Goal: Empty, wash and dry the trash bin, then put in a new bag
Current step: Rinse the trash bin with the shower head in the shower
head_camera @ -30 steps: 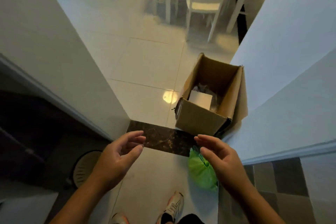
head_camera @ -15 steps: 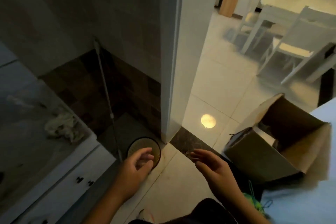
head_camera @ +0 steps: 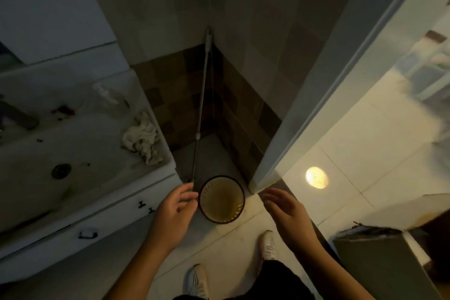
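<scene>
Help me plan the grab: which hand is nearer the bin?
The left hand: its fingertips almost reach the trash bin's rim, while the right hand hovers farther off.

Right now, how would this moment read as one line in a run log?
stage: reaching for bin | trash bin: on floor, no bag | left hand: open, beside rim | right hand: open, apart | sink: left

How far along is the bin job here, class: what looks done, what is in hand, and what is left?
Done: the bin on the floor looks empty, with no bag in it. In hand: nothing yet; the left hand and right hand are open on either side of the bin, neither clearly gripping it. Left: washing, perhaps at the sink, drying, perhaps with the rag, and fitting a new bag.
</scene>
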